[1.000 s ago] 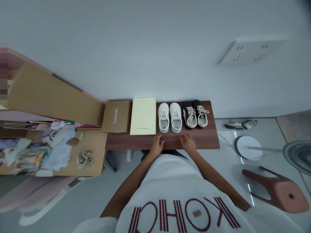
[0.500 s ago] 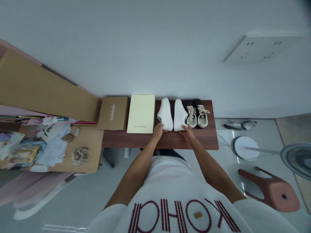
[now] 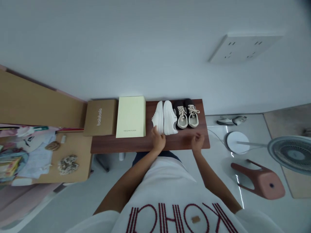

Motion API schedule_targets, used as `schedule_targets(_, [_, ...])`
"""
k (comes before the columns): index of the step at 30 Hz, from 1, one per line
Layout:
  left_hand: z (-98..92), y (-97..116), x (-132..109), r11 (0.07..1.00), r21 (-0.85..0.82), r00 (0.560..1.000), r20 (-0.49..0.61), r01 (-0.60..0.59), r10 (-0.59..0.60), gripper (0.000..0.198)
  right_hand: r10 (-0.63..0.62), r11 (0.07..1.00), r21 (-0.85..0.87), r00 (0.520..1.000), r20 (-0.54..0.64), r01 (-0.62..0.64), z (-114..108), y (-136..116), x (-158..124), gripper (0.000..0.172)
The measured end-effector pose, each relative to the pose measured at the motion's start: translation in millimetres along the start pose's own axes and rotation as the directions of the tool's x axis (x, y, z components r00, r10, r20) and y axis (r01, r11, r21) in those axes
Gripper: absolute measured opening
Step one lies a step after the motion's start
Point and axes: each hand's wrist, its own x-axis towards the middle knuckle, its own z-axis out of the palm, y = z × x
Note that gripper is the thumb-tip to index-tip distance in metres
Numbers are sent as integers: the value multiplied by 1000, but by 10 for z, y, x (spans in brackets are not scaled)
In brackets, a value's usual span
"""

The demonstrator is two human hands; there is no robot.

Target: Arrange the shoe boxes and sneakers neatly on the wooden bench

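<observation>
White shoes [image 3: 169, 118], one pair, lie on the narrow wooden surface [image 3: 136, 147], between a pale yellow box and a pair of dark shoes, toes toward the wall and heels toward the person. Both appear tipped onto their sides, soles facing each other and laces outward, touching or nearly so. Bringing this pair together looks largely done.

The left hand [image 3: 159, 141] is at the heel end of the left-hand white shoe, fingers bent and seemingly touching it; whether they pinch the heel or only rest against it cannot be told. The right hand [image 3: 198, 141] is apart from both pairs, near the front edge of the surface, its slightly blurred fingers loosely bent and parted, holding nothing. So the left hand seems not yet finished with the white pair, while the right is free of it.

Dark shoes [image 3: 181, 113] with pale laces stand upright just to the right, openings up, with neither hand on them. On the left, the pale yellow box [image 3: 131, 116] and, beyond it, a brown box [image 3: 102, 116] both appear closed, with neither hand near their lids. Neither pair is boxed.
</observation>
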Motion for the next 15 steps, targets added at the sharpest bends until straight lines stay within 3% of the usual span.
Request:
schedule_targets(1, [92, 127, -38, 989, -19, 987, 70, -145, 146, 53, -124, 988, -97, 992, -18, 122, -41, -43, 135, 32])
schedule_targets(2, [204, 281, -40, 957, -68, 939, 189, -281, 289, 51, -213, 961, -175, 977, 31, 215, -52, -103, 282, 36])
schedule_targets(3, [331, 455, -4, 923, -124, 875, 296, -363, 384, 51, -253, 934, -235, 963, 93, 268, -39, -174, 432, 38])
schedule_targets(4, [463, 639, 63, 913, -146, 841, 356, -380, 407, 53, -247, 918, -276, 955, 163, 285, -12, -246, 577, 38])
schedule_targets(6, [704, 985, 247, 956, -74, 844, 454, -285, 287, 49, -150, 917, -317, 945, 289, 243, 36, -360, 827, 31])
schedule_targets(8, [863, 1232, 410, 979, 30, 835, 528, -200, 155, 35, -113, 936, -289, 948, 299, 203, 4, -385, 996, 23])
schedule_targets(10, [929, 1336, 476, 977, 40, 847, 506, -211, 162, 26, -125, 973, -163, 966, 227, 164, -125, -308, 1083, 21])
schedule_targets(12, [944, 1313, 431, 966, -51, 870, 424, -254, 251, 25, -73, 995, 73, 985, 158, 62, -297, -170, 1113, 23])
schedule_targets(15, [978, 1172, 252, 939, -265, 884, 354, -218, 305, 25, 119, 858, 473, 974, 194, -199, -468, 25, 1127, 24])
